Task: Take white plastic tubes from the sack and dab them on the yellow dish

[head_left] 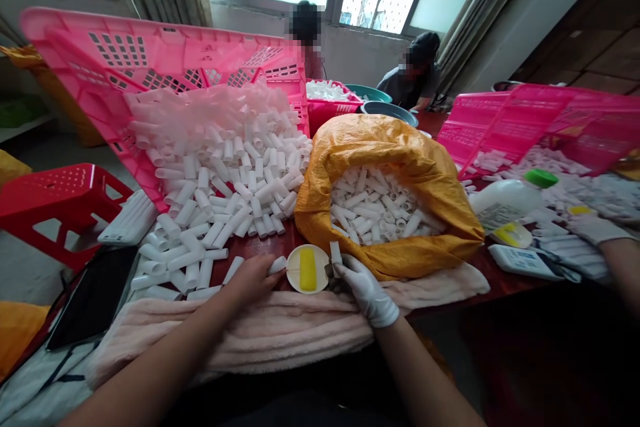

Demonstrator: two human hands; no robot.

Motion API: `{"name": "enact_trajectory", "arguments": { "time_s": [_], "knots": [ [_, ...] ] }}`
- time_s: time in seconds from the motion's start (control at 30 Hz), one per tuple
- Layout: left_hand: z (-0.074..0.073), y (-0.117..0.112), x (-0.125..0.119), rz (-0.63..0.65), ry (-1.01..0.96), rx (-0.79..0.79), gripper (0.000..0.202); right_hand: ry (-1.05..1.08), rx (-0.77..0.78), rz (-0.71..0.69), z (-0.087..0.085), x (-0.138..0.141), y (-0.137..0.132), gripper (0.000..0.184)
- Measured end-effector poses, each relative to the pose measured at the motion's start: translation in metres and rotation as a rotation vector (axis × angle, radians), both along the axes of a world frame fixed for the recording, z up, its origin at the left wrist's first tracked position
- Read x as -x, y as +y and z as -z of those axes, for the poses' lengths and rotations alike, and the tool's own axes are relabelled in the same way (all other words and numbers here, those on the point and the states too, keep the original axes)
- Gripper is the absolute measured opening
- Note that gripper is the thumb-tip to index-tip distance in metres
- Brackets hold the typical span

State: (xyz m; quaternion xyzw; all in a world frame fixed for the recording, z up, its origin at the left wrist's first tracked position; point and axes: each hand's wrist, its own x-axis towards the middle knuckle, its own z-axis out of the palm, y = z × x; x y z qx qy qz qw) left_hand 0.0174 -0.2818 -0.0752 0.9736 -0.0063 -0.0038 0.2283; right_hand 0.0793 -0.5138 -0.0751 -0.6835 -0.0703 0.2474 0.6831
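Note:
My bare left hand is closed on a short white plastic tube, just left of a pale round dish. In that dish lies a yellow block. On the other side of the dish, my right hand, in a white glove, grips an upright white tube. A dark piece, perhaps cloth, shows by its fingers; its kind is unclear. Loose white tubes are heaped to the left. An orange woven sack full of tubes stands beyond my right hand.
A tilted pink crate spills tubes on the left. A pink towel lies along the table edge, with a black tablet at left. To the right are a white bottle and a neighbour's gloved hand. Two people sit across.

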Motion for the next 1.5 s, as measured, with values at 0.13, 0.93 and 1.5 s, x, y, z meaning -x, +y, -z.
{"name": "enact_trajectory", "arguments": {
  "time_s": [0.13, 0.93, 1.5],
  "knots": [
    [-0.002, -0.001, 0.001, 0.005, -0.017, -0.001, 0.031, 0.002, -0.032, -0.023, 0.002, -0.001, 0.0, 0.033],
    [-0.007, -0.006, 0.005, -0.017, -0.079, -0.188, 0.022, -0.42, 0.079, -0.054, 0.002, -0.012, 0.006, 0.035],
    [-0.022, -0.006, -0.003, -0.011, 0.004, -0.24, 0.016, -0.981, 0.292, -0.291, -0.01, -0.033, 0.021, 0.029]
  ]
}}
